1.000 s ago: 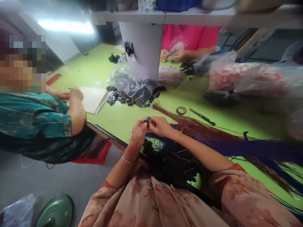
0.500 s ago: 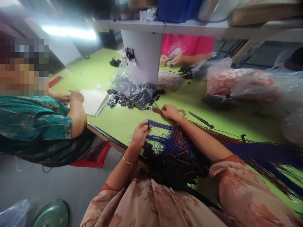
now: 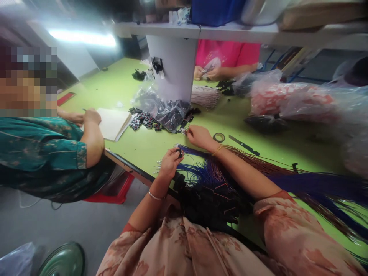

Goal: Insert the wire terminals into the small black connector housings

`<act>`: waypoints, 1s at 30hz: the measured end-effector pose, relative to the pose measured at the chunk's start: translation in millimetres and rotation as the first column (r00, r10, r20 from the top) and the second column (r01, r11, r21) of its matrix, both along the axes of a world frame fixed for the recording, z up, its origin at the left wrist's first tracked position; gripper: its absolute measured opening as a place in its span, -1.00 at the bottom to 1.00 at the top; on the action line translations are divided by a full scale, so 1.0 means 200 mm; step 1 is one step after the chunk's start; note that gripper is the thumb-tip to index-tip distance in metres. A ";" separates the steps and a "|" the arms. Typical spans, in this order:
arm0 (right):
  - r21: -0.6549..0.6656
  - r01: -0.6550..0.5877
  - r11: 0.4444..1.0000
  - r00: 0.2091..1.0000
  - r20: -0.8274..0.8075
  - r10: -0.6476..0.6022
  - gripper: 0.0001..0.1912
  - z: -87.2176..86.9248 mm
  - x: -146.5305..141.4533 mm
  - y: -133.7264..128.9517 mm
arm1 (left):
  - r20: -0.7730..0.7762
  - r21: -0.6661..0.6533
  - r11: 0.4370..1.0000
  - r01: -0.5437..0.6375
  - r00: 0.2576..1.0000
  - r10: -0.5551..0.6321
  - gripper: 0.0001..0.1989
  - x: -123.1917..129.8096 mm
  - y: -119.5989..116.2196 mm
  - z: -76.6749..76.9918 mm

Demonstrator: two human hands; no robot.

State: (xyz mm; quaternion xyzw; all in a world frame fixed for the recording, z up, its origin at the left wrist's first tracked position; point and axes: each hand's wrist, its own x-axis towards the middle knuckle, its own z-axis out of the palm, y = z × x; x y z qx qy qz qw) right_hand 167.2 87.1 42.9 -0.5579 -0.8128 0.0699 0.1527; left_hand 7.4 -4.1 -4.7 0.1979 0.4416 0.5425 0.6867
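Between the fingertips of my left hand (image 3: 169,161) is a small black part (image 3: 179,153), above the near edge of the green table. My right hand (image 3: 201,137) is farther forward, its fingers closed at the metal-tipped ends (image 3: 183,130) of the brown wires (image 3: 258,162); what exactly it pinches is too small to make out. Blue wires (image 3: 198,170) lie between my hands and run right under my right forearm. Black parts with short wires (image 3: 212,201) are heaped against my front. Just beyond my right wrist lies a tape roll (image 3: 219,137).
A clear bag of black parts (image 3: 169,115) and loose black connectors (image 3: 142,119) lie ahead. A black blade-like tool (image 3: 244,145) is at right, with plastic bags (image 3: 293,99) behind. One person writes in a notebook (image 3: 112,123) at left; another sits across the green table (image 3: 115,80).
My right hand has moved slightly left, to the tips of the brown wires, and the tape roll is now fully uncovered. My left hand has stayed in place with the black part.
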 end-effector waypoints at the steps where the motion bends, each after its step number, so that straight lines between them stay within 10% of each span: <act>1: 0.018 0.020 1.000 0.999 0.034 -0.021 -0.79 0.00 0.00 0.00 | 0.004 -0.001 1.000 0.001 1.000 -0.001 -0.77 0.00 0.00 0.00; 7: -0.018 0.102 0.995 0.994 -0.028 -0.102 -0.81 0.00 0.04 0.03 | 0.016 -0.005 1.000 0.005 1.000 -0.005 -0.76 0.00 0.00 0.00; 16: -0.091 -0.153 0.984 0.822 -0.565 0.076 -0.88 0.02 -0.06 -0.03 | 0.032 0.026 0.999 0.019 0.999 -0.019 -0.76 -0.01 -0.01 -0.01; 30: -0.151 -0.195 0.969 0.890 -0.443 0.110 -0.88 -0.06 -0.03 -0.27 | 0.076 0.037 0.999 0.004 0.997 -0.007 -0.83 -0.01 -0.01 0.00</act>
